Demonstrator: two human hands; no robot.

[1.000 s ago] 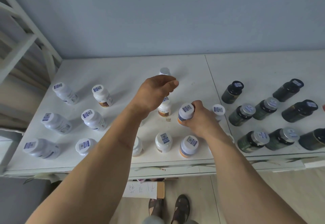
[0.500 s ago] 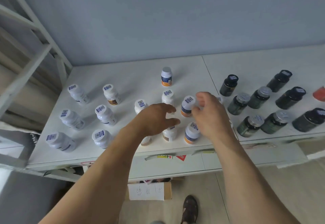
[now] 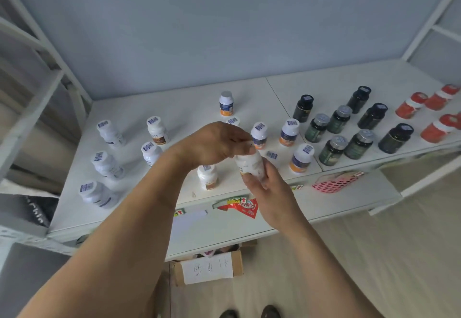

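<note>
A white pill bottle (image 3: 250, 165) is lifted above the white shelf (image 3: 189, 118). My right hand (image 3: 270, 189) grips its body from below. My left hand (image 3: 217, 143) curls over its top, fingers round the cap, which is hidden beneath them. Several more white bottles with barcode stickers on their caps stand on the shelf, one (image 3: 207, 176) just left of the held bottle and one (image 3: 259, 135) right behind it. A small loose barcode sticker (image 3: 272, 155) lies on the shelf near my right hand.
Dark green and black bottles (image 3: 334, 150) stand in rows on the right half, red-capped jars (image 3: 435, 130) beyond them. A pink mesh basket (image 3: 334, 181) sits on the lower ledge. White rack frames rise at both sides. A cardboard box (image 3: 208, 269) lies on the floor.
My right hand let go of the orange-labelled bottle and picked up a white one from the front row. My left hand came onto its cap. The camera pulled back and tilted right.
</note>
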